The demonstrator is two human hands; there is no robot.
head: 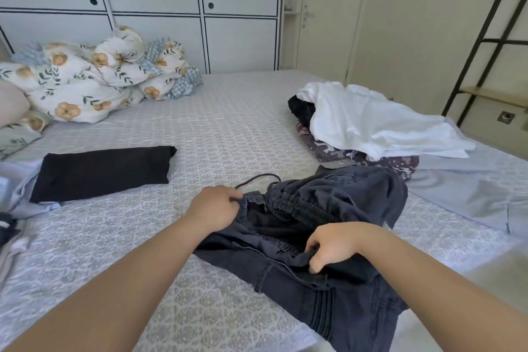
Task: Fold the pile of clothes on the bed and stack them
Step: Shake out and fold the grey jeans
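On the near part of the bed (228, 123), a pair of dark blue trousers (328, 280) is being laid out for folding, so the step in hand is judged to be the straightening of this garment. Its elastic waistband is pinched at the far edge by the left hand (214, 206), fingers curled onto the cloth beside a loose black drawstring (257, 178). The near edge of the waistband is gripped by the right hand (334, 243), fingers clenched round a fold of fabric. The trousers are still rumpled, with one leg trailing toward the lower right. A flattening of the waistband and an aligning of the legs are called for next, before any fold can be made.

To the left, a folded black garment (103, 171) is laid flat, apparently the start of the stack. To the right, the unfolded pile (371, 126) is topped by a white shirt, with patterned and dark pieces beneath; it touches the trousers' far edge and may be dragged along. A floral duvet (94, 80) is bunched well apart at the head of the bed.
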